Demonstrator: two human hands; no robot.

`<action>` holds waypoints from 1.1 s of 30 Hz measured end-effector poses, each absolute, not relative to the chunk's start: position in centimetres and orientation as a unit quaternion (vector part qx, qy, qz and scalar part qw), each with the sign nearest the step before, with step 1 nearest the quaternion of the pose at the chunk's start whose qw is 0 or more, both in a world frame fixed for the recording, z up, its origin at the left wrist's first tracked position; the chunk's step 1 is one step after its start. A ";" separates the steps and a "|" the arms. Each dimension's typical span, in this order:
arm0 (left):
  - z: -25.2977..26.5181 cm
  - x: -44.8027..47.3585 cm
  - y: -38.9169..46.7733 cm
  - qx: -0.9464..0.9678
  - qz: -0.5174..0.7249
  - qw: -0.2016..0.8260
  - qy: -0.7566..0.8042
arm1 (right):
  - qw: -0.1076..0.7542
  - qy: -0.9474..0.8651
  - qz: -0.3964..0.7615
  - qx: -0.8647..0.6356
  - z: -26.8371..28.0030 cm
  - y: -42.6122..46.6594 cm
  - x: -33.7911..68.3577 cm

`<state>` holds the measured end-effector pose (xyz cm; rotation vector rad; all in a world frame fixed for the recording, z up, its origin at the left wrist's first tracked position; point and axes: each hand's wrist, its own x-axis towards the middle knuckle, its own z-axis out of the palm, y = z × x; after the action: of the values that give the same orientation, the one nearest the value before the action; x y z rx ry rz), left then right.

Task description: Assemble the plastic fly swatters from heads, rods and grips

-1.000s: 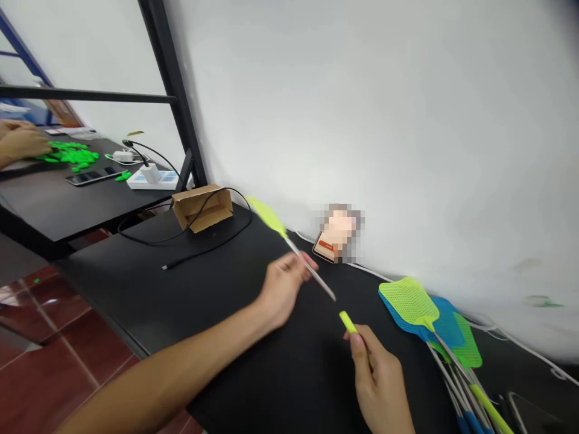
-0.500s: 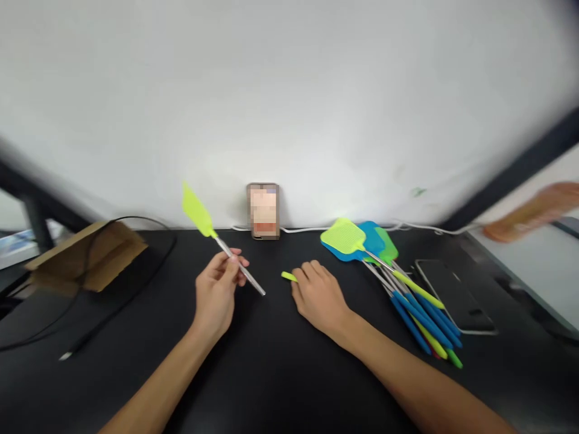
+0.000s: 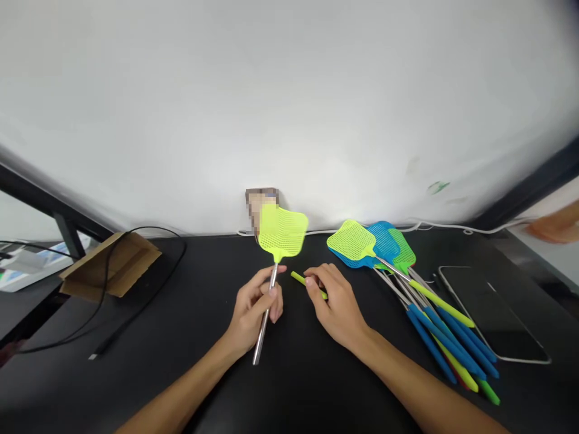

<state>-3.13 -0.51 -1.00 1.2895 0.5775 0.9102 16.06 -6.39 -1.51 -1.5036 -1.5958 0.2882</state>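
My left hand (image 3: pixel 257 307) pinches the metal rod of a yellow fly swatter (image 3: pixel 284 232) between thumb and fingers. The mesh head points up and away, and the rod's bare lower end shows below the hand. To its right, my right hand (image 3: pixel 337 301) is closed on a short yellow handle sleeve (image 3: pixel 298 278), separate from the rod. Part of the sleeve is hidden by the fingers. Right of my right hand lies a pile of fly swatters (image 3: pixel 350 241) with yellow, blue and green heads and coloured handles.
A blurred-out phone (image 3: pixel 253 208) leans on the wall, partly behind the swatter head. An open cardboard box (image 3: pixel 131 271) and a black cable (image 3: pixel 136 310) lie left. At the right is a dark-screened device (image 3: pixel 493 313). A white cord (image 3: pixel 497 229) runs along the wall on the black table (image 3: pixel 203 386).
My left hand has moved right and turned the swatter, so its mesh face now shows and the rod stands steeper. The sleeve in my right hand shows more of its length.
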 end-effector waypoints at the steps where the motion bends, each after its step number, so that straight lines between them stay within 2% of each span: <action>1: -1.0 -3.2 -0.8 0.564 0.379 0.690 0.250 | 0.488 -0.618 0.179 -0.590 -1.4 -6.4 16.2; 4: -0.7 -3.7 -1.6 0.572 0.271 0.720 0.285 | 0.588 -0.507 0.381 -0.502 -1.3 -6.3 16.3; 6: -0.5 -4.1 -2.0 0.594 0.204 0.712 0.314 | 0.605 -0.472 0.439 -0.467 -1.5 -6.2 16.1; 12: 0.1 -3.9 -2.3 0.618 0.203 0.685 0.327 | 0.619 -0.463 0.479 -0.416 -1.9 -6.8 15.7; 15: 0.2 -3.7 -2.1 0.585 0.211 0.719 0.310 | 0.615 -0.495 0.429 -0.440 -1.6 -7.3 15.7; 19: 0.3 -3.8 -2.0 0.550 0.222 0.750 0.292 | 0.567 -0.534 0.331 -0.532 -1.3 -7.8 15.5; 21: 0.4 -3.9 -2.0 0.531 0.226 0.766 0.283 | 0.553 -0.544 0.325 -0.540 -1.5 -7.9 15.5; 27: 0.6 -3.7 -2.4 0.394 0.218 0.858 0.245 | 0.582 -0.479 0.437 -0.491 -2.4 -7.9 15.3; 33: 1.1 -3.7 -3.4 0.307 0.162 0.925 0.158 | 0.593 -0.420 0.525 -0.442 -1.0 -8.1 14.9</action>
<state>-3.72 -3.38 1.12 0.6293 0.3239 0.3318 14.94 -8.07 -1.00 -1.0274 -0.9771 1.2212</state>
